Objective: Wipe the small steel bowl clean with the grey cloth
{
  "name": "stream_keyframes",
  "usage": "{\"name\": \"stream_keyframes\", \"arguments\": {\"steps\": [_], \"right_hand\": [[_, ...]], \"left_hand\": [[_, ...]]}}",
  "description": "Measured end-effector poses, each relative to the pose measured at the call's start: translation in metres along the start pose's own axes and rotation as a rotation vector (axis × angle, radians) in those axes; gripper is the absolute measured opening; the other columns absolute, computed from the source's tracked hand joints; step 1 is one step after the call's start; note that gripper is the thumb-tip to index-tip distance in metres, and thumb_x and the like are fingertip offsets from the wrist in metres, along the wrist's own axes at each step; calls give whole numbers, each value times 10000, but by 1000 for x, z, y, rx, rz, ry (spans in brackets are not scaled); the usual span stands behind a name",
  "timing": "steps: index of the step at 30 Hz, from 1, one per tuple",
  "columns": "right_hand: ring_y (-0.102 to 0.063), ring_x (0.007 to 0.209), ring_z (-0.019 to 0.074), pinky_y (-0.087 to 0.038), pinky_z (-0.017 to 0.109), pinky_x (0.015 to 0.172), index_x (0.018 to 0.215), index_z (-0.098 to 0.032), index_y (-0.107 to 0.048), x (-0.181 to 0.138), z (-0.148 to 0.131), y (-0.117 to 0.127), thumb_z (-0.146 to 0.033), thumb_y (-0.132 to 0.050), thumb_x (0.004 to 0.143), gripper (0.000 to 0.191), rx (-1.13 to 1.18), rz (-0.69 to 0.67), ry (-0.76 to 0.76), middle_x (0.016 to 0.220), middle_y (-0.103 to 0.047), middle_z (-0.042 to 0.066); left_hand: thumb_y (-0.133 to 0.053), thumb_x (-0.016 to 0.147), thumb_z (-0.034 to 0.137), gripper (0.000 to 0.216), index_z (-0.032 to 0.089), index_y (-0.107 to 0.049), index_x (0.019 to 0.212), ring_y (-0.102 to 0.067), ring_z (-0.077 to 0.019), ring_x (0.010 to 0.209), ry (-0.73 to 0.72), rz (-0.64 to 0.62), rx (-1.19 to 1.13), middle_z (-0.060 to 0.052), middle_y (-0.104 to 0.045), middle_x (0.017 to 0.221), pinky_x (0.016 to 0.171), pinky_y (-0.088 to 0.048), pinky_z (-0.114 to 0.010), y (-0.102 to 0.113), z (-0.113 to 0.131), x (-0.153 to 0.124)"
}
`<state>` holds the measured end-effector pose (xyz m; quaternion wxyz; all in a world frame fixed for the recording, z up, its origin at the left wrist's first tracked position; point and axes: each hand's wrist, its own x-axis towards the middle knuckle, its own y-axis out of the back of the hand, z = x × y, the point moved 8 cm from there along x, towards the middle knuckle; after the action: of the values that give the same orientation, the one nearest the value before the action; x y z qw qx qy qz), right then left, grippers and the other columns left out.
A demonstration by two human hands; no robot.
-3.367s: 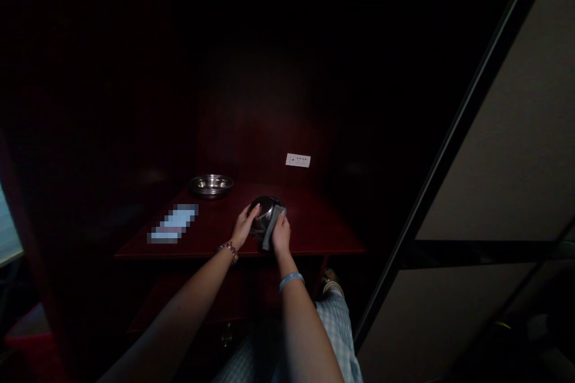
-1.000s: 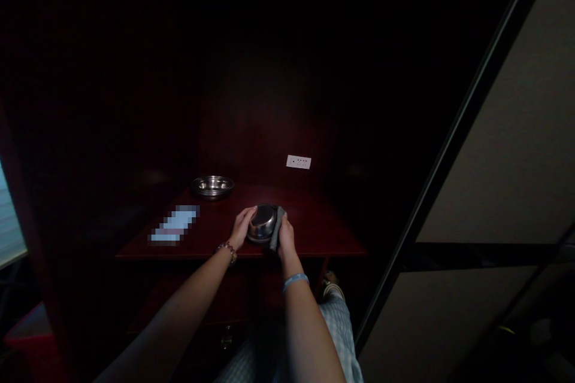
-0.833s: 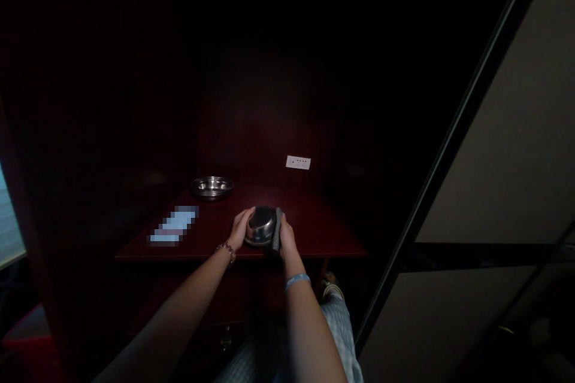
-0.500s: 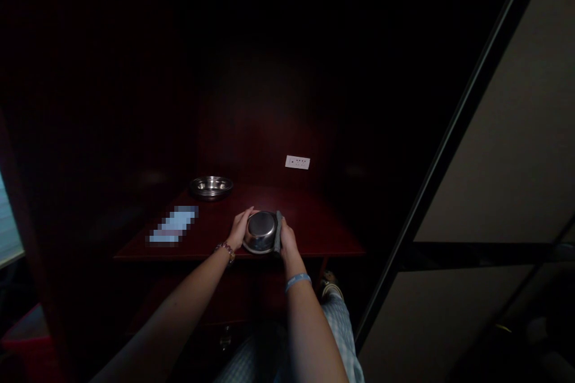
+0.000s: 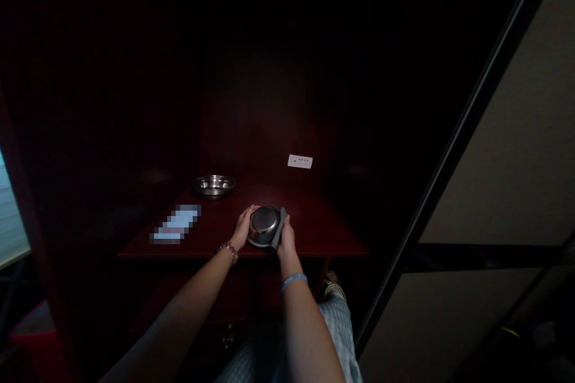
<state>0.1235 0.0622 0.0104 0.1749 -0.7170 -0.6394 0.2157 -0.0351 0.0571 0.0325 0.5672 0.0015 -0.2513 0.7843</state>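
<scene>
A shiny metal bowl (image 5: pixel 264 224) is tipped so that its rounded underside shows, just over the front part of the dark red desk. My left hand (image 5: pixel 243 227) grips its left side, fingers along the rim. On the other side, my right hand (image 5: pixel 286 236) presses a folded grey cloth (image 5: pixel 278 232) against the bowl's wall. The cloth hides part of that side, and the bowl's inside faces away from me. Farther back on the left, several shallow metal dishes, seemingly stacked (image 5: pixel 214 187), rest on the desk.
A blurred-out bluish rectangle (image 5: pixel 176 224) lies on the desk (image 5: pixel 314 221) at left. A white socket plate (image 5: pixel 300 161) is on the back wall. Below the desktop is a drawer with a metal knob (image 5: pixel 227 335). A red bin (image 5: pixel 33 329) stands lower left; a pale panel (image 5: pixel 507 149) rises at right.
The cloth in my right hand now slants across the bowl's right side, its lower end nearer me. My left hand keeps its hold. The whole view has shifted slightly.
</scene>
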Motion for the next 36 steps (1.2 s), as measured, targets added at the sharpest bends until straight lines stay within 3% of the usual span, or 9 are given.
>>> {"name": "stream_keyframes", "arguments": {"steps": [4, 13, 18, 22, 36], "right_hand": [[-672, 797, 173, -519, 266, 725, 1041, -110, -656, 0, -1, 5, -433, -405, 905, 431, 18, 54, 32, 874, -724, 83], [-659, 722, 177, -480, 223, 631, 796, -98, -678, 1, -13, 19, -375, -441, 866, 371, -224, 169, 164, 808, -721, 109], [-657, 729, 212, -468, 239, 617, 763, -119, -685, 1, -17, 26, -443, -489, 828, 384, -318, 228, 249, 658, -703, 88], [-658, 733, 224, -472, 262, 636, 765, -129, -687, 3, -15, 27, -478, -487, 814, 405, -320, 225, 259, 632, -694, 79], [-638, 805, 188, -461, 255, 710, 911, -116, -674, 1, -20, 27, -492, -400, 846, 469, -238, 284, 272, 896, -718, 86]], "left_hand": [[-630, 654, 547, 431, 149, -688, 810, -622, -209, 879, -28, 36, 47, -67, -714, 863, 830, -445, -306, 1, 1, -3], [-643, 638, 504, 380, 143, -683, 747, -603, -176, 748, -28, 29, 50, -46, -699, 778, 753, -442, -288, 0, 3, -3], [-621, 662, 486, 362, 141, -689, 746, -602, -180, 742, -55, -2, 86, -51, -699, 767, 732, -442, -286, -1, 6, -4], [-610, 664, 470, 337, 147, -681, 727, -598, -181, 721, -36, 45, 88, -46, -691, 741, 705, -442, -286, 4, 4, -3], [-618, 617, 412, 280, 146, -658, 695, -584, -176, 708, -51, 97, 32, -44, -676, 723, 720, -443, -301, 8, 3, -1]]}}
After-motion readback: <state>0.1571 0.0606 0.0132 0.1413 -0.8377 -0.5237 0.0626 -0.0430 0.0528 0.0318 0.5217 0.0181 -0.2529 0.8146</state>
